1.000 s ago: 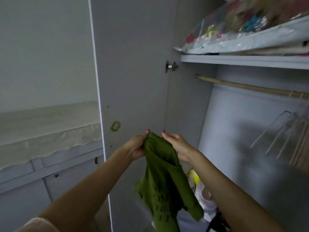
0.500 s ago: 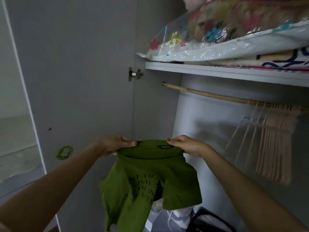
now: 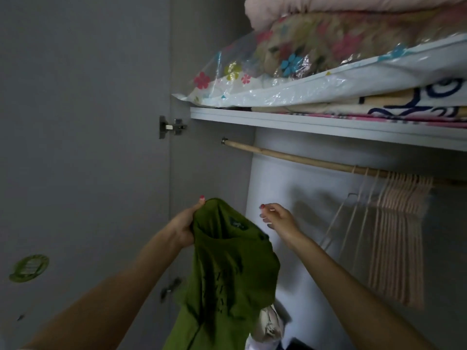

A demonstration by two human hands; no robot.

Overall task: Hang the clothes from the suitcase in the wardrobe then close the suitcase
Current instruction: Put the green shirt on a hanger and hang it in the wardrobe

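Fingers point(image 3: 188, 218) of the left hand point(image 3: 182, 228) grip the green shirt point(image 3: 227, 269) at its collar; the right hand point(image 3: 278, 218) hangs beside it, loosely curled, holding nothing. The shirt looks light and limp, best held by the shoulders. Right of the fingers, empty hangers point(image 3: 394, 223) crowd the rod point(image 3: 290, 157); above, the shelf point(image 3: 328, 125) carries bagged bedding point(image 3: 316, 61).

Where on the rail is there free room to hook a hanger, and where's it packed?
Free: the rail from its left end bracket to the first hangers; the right hand is open in front of that gap. Packed: the hanger bunch to the right. The left hand holds the green shirt lower left.
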